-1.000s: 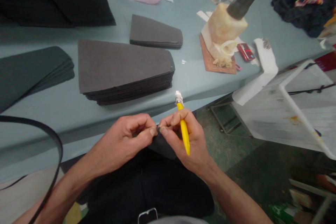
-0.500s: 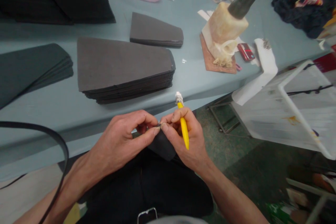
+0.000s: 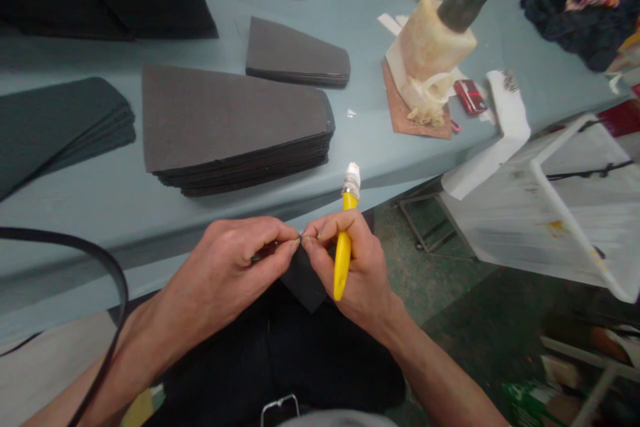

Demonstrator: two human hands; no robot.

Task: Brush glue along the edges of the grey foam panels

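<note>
Just off the table's front edge, my left hand point(image 3: 245, 257) pinches the top edge of a dark, thin sheet piece point(image 3: 306, 283) between thumb and forefinger. Close against it, my right hand point(image 3: 357, 263) pinches the same edge, so the fingertips of both hands almost meet. The piece hangs down over my dark clothing, partly hidden by the hands. A brush point(image 3: 345, 247) with a yellow handle and whitish, caked bristles also sits in my right hand, bristles pointing away from me. Its bristles touch nothing.
On the table point(image 3: 370, 140) lie a tall stack of dark tapered pieces point(image 3: 235, 117), a smaller stack point(image 3: 297, 50) and a fanned pile point(image 3: 60, 123). A glue-stained container point(image 3: 425, 47) stands right of them, beside a red packet point(image 3: 470, 97). A white frame point(image 3: 550, 207) stands at the right.
The brush has turned in my right hand: its bristle end moved right and away, its handle end left and nearer. The fingertips shifted slightly along the piece's edge.
</note>
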